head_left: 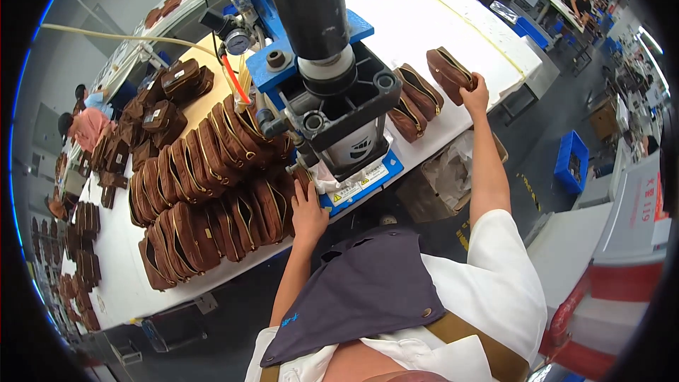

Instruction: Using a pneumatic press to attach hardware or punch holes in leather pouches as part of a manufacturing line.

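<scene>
My right hand (475, 95) grips the near end of a brown zippered pouch (448, 74) on the white table, right of the press. Two similar brown pouches (416, 102) lie side by side between it and the press. My left hand (309, 213) rests its stretched fingers against the brown goods at the left edge of the press's blue base (364, 185); whatever lies under the fingertips is partly hidden. Left of that hand, brown zippered pouches (185, 240) stand packed in two rows, gold zips showing. The black press cylinder (308, 10) rises in front of me.
A pressure gauge (238, 41) and a red air hose (231, 74) sit on the press's left. More brown pouches (164, 117) are heaped farther left. Below the table's right edge is a carton (453, 170) with pale wrapping. A blue crate (571, 161) stands on the floor; people work far off.
</scene>
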### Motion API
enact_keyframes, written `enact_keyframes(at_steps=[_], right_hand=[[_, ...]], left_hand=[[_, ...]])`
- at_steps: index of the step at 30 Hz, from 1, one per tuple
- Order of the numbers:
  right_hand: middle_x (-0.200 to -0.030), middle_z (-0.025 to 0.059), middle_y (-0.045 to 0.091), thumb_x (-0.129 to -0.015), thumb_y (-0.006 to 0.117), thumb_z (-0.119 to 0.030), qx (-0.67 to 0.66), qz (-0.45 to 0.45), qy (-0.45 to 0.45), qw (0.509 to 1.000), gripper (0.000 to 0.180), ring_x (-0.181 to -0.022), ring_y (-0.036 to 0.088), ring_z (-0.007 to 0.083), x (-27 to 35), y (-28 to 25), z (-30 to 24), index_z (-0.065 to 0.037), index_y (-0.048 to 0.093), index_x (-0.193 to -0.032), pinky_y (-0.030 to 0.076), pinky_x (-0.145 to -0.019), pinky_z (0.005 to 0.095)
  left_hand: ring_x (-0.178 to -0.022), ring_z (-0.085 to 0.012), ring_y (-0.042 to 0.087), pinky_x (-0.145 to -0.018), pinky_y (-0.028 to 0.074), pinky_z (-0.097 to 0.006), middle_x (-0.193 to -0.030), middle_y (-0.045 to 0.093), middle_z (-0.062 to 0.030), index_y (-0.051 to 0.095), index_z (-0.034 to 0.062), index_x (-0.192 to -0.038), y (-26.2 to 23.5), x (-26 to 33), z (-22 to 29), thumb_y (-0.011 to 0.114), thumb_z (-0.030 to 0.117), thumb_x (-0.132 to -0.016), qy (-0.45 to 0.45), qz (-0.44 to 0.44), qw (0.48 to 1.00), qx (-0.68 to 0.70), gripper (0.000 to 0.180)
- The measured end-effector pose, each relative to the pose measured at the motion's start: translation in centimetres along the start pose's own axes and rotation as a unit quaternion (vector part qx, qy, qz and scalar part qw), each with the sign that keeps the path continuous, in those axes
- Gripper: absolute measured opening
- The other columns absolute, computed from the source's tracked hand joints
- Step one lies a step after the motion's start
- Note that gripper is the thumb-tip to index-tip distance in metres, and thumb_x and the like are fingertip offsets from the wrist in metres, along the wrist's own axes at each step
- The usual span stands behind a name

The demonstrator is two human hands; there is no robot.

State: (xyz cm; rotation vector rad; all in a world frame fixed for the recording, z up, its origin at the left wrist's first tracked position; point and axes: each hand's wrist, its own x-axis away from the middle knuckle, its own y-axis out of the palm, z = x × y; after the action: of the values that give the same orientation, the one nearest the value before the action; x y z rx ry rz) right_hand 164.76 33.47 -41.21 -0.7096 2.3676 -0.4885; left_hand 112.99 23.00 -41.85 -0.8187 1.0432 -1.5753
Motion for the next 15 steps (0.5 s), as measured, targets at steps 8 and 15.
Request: enact_keyframes(at_steps=[8, 15], right_hand=[[-0.118, 0.0175, 0.058, -0.067, 0.066, -0.009, 0.062, -0.141, -0.01, 0.988, 0.062, -0.11, 0.058, 0.0309, 1.0, 3.8, 2.5, -0.004, 0.048, -0.126, 0.046, -0.096, 0.0367], [-0.122, 0.021, 0.055, -0.067, 0.066, -0.018, 0.101, -0.187, -0.068, 0.975, 0.066, -0.114, 0.054, 0.0353, 0.8, 2.2, 2.8, -0.003, 0.048, -0.129, 0.043, -0.099, 0.0397]], left_hand=[[-0.107, -0.0413, 0.055, -0.085, 0.05, -0.046, -0.132, 0.045, -0.0218, 0.049, 0.0068, -0.127, 0.0, 0.3, 0.6, 0.055, 0.005, -0.083, -0.032, 0.114, 0.993, 0.018, 0.045], [-0.089, -0.036, 0.065, -0.074, 0.052, -0.042, -0.101, 0.066, -0.0154, 0.06, 0.0081, -0.115, -3.0, 0.2, -1.9, 0.05, 0.002, -0.086, -0.092, 0.263, 0.956, 0.094, 0.031]])
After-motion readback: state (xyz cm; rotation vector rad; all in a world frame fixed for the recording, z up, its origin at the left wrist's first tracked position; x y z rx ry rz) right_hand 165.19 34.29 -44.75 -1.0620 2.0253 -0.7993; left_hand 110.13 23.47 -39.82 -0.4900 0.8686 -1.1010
